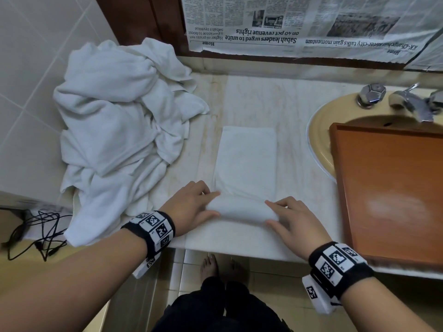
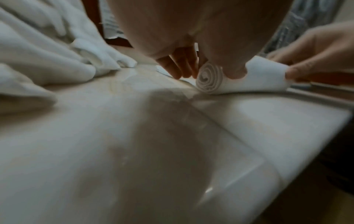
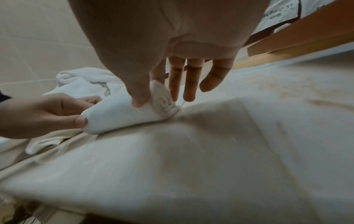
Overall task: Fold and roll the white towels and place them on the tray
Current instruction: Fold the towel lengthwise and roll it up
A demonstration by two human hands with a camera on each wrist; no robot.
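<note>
1. Folded towel point(image 1: 245, 161): white, lying flat on the marble countertop point(image 1: 297, 109) about midway between its left end and the sink. Its near end is wound into a roll; the unrolled strip runs away from me toward the back edge.
2. Roll: I see the spiral of layers at its left end in the left wrist view and at its right end in the right wrist view. It rests on the countertop, a little back from the front edge.
3. My left hand point(image 1: 191, 207): clamped on the roll's left end, thumb on the near side, fingers point(image 2: 173, 66) curled over the far side.
4. My right hand point(image 1: 296, 222): on the roll's right end, thumb pressed on the near side, index finger lying over the top. The other fingers point(image 3: 189, 78) reach past the roll toward the flat strip; I cannot tell whether they touch it.
5. Towel pile point(image 1: 119, 130): crumpled white towels heaped at the countertop's left end, against the tiled wall point(image 1: 36, 68), apart from the folded towel.
6. Tray point(image 1: 393, 192): orange-brown, at the right end, set partly over the beige sink point(image 1: 318, 133); I see nothing lying in its visible part.
7. Chrome taps point(image 1: 407, 101): behind the sink, near the back edge.
8. Newspaper point(image 1: 299, 22): sheets fixed above the back edge, print upside down.
9. Black cables point(image 1: 40, 231): tangled on a lower surface left of the countertop.
</note>
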